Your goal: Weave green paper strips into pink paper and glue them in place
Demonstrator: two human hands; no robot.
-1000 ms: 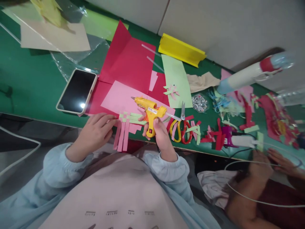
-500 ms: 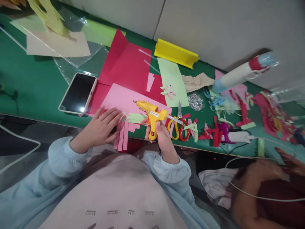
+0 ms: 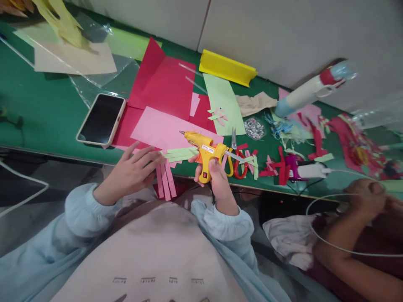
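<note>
My right hand is closed round the handle of a yellow glue gun, whose nozzle points left over the table edge. My left hand lies with fingers stretched out and spread on a woven piece of pink and green paper strips; the pink strips hang over the edge, the green ones run right toward the gun. Under them lies a pink paper sheet.
On the green table: a phone at left, red paper, a light green sheet, a yellow folded card, scissors, paper scraps and a purple glue gun. Another person's hands hold a white cable at right.
My left hand has gone from curled at the strips to flat with fingers spread on them. The glue gun has shifted slightly right. The other person's hands have drawn together at right.
</note>
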